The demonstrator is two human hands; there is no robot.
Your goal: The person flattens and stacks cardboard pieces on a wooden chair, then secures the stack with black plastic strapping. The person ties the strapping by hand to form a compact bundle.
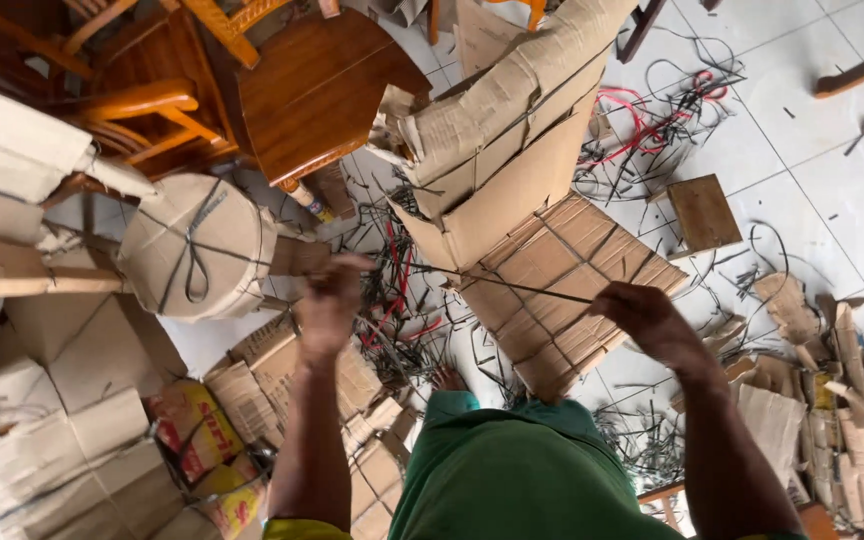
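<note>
Clearly both our left hand [330, 300] and right hand [642, 315] are clamped on the taut strap [522, 288] around the cardboard-wrapped piece [512, 190]; it could snap or slip free

cardboard wrapping [552, 270]: tan | strap [522, 287]: black | trousers [512, 470]: green | floor tiles [832, 200]: white
</note>
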